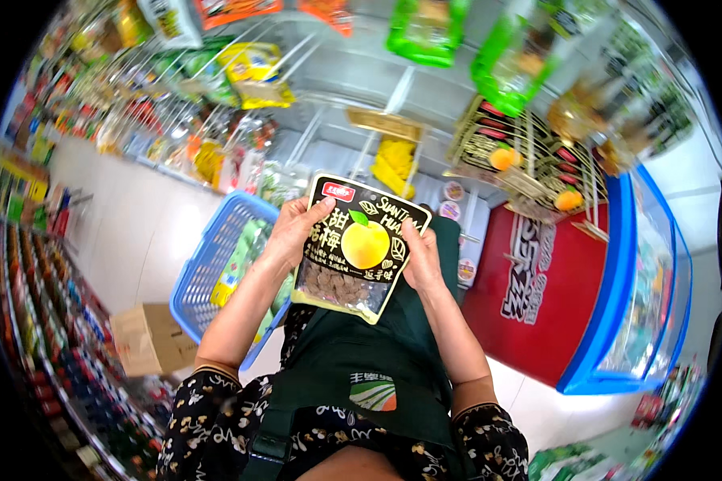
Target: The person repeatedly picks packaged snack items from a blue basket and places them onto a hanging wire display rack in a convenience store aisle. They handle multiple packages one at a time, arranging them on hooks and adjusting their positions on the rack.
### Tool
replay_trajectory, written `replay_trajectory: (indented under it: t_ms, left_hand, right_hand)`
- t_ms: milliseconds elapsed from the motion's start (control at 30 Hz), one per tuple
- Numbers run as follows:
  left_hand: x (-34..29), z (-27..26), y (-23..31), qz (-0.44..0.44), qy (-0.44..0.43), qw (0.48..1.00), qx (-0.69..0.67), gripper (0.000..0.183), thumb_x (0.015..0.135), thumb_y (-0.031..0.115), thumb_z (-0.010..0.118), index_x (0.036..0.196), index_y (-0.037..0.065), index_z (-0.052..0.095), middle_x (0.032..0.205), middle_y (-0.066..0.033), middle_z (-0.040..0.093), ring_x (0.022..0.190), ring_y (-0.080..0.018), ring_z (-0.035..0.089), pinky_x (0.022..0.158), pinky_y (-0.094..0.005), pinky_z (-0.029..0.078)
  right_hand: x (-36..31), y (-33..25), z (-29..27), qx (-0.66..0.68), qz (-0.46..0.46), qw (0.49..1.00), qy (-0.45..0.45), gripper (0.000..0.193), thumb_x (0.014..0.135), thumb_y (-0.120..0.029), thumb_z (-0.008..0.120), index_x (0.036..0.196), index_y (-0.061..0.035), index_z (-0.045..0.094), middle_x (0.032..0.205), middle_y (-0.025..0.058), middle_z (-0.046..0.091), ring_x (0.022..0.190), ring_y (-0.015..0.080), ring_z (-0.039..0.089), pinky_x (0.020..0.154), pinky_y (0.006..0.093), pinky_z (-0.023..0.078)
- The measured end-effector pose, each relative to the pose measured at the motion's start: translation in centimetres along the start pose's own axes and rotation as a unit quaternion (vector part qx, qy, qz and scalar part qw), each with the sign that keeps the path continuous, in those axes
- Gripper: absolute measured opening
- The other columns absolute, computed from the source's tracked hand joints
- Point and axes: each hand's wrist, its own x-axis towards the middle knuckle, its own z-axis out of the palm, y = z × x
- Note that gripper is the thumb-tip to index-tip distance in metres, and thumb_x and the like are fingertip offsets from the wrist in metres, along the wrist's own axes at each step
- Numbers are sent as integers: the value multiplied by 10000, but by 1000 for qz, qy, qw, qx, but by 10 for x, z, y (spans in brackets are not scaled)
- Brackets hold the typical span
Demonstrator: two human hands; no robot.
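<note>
A black snack pouch (361, 240) with a yellow fruit picture is held up in front of my dark green apron (369, 361). Brown dried pieces show through its clear lower window. My left hand (295, 230) grips the upper left edge, thumb on the front. Gripping the right edge is my right hand (422, 256), its thumb also on the front. The other fingers are partly hidden behind the pouch. Below and left of it stands a blue plastic basket (186, 272) holding green and yellow packages (237, 276).
Similar black pouches (529, 160) hang on rack hooks at the right, near green packs (513, 60). Yellow packets (395, 164) sit on the rack ahead. A red and blue freezer (529, 289) stands at right. A cardboard box (152, 338) and stocked shelves (56, 345) are at left.
</note>
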Motion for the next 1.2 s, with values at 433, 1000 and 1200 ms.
replay_trajectory:
  t_ms: [433, 1000, 1200]
  left_hand:
    - [95, 169, -40, 11, -178, 981, 72, 308, 896, 319, 563, 896, 15, 616, 803, -49, 663, 644, -74, 615, 576, -218, 503]
    - [105, 201, -45, 86, -192, 975, 72, 310, 896, 331, 568, 828, 37, 641, 670, 12, 624, 543, -35, 547, 469, -192, 433]
    - [107, 203, -48, 77, -183, 979, 41, 305, 893, 322, 574, 776, 43, 613, 671, 6, 621, 525, -34, 538, 454, -197, 429]
  right_hand:
    - [-7, -104, -110, 47, -113, 975, 184, 255, 887, -249, 575, 915, -1, 623, 880, 81, 667, 714, 127, 644, 640, 266, 533]
    - [12, -144, -153, -61, -155, 976, 141, 192, 896, -203, 565, 877, -28, 643, 795, 27, 662, 642, 51, 598, 575, 197, 487]
    - [11, -146, -150, -91, -160, 971, 155, 196, 894, -212, 572, 867, -34, 649, 787, 15, 660, 641, 45, 586, 573, 199, 476]
